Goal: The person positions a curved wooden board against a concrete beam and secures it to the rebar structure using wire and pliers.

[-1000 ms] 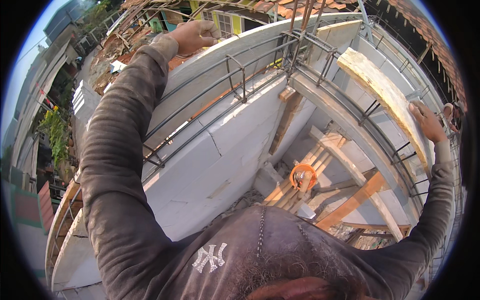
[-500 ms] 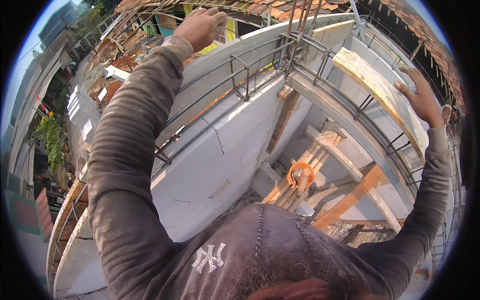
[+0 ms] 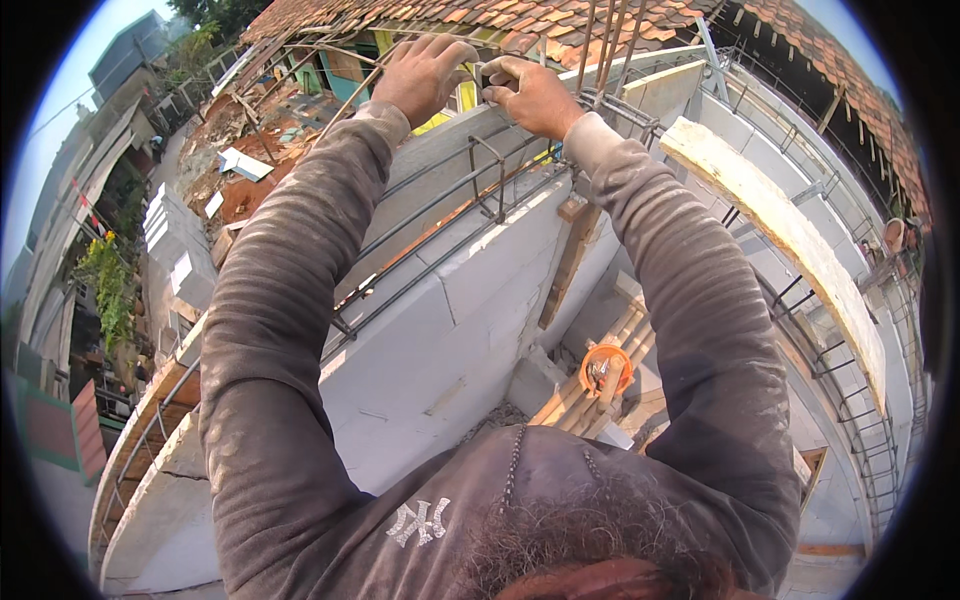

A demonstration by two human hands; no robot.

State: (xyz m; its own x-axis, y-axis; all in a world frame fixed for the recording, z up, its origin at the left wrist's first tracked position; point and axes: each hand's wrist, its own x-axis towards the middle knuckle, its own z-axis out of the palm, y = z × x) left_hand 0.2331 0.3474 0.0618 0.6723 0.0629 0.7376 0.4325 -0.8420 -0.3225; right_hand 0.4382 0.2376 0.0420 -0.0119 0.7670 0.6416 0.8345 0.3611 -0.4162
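Both hands are raised at the top of the head view, close together over the upper edge of a long grey board (image 3: pixel 440 150). My left hand (image 3: pixel 425 78) has its fingers curled and drawn together. Just right of it, my right hand (image 3: pixel 537 97) is closed with thumb and forefinger pinched, their tips nearly meeting the left fingertips. Something thin seems to be between them, too small to make out. Below the hands, a steel rebar cage (image 3: pixel 489 178) runs along the top of a pale block wall (image 3: pixel 440 310). Upright rebar rods (image 3: pixel 610 45) stand right of my right hand.
An orange bucket (image 3: pixel 606 370) sits on bamboo poles (image 3: pixel 570 405) down inside the walls. A light wooden board (image 3: pixel 790 235) leans along the right wall's rebar. Stacked pale blocks (image 3: pixel 178 245) stand at left outside. Tiled roofs (image 3: pixel 420 20) lie beyond.
My right hand has swung from the far right, beside the light board, across to my left hand, and its fingers have closed. My left hand has shifted slightly right and down.
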